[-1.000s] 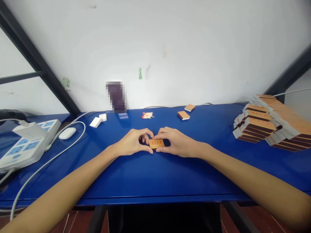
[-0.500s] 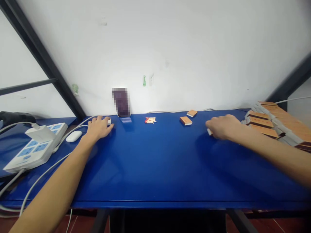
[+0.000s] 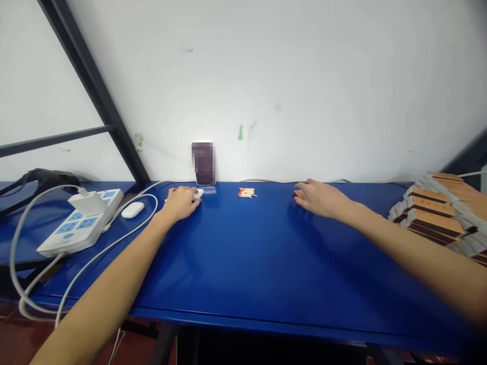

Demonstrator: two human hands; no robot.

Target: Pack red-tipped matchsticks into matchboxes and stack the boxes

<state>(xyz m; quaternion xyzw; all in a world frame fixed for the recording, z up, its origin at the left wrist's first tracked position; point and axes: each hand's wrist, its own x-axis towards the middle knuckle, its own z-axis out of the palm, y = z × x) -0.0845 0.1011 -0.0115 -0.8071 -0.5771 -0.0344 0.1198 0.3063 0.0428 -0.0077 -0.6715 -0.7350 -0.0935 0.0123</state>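
Observation:
My left hand rests on the blue table with its fingers curled over a small white object, mostly hidden under the palm. My right hand is at the back of the table, fingers bent round a matchbox; only one end of the box shows. Between the hands lies a small bunch of red-tipped matches. The other loose matchboxes near my right hand are hidden behind it.
Stacked matchboxes fill the right end. A phone leans on the wall. At left are a power strip with a plugged-in charger, a white earbud case and looping cables.
My right hand has moved left from beside the stacks to the loose matchboxes, covering them. My left hand stays on the white object. The view has shifted slightly.

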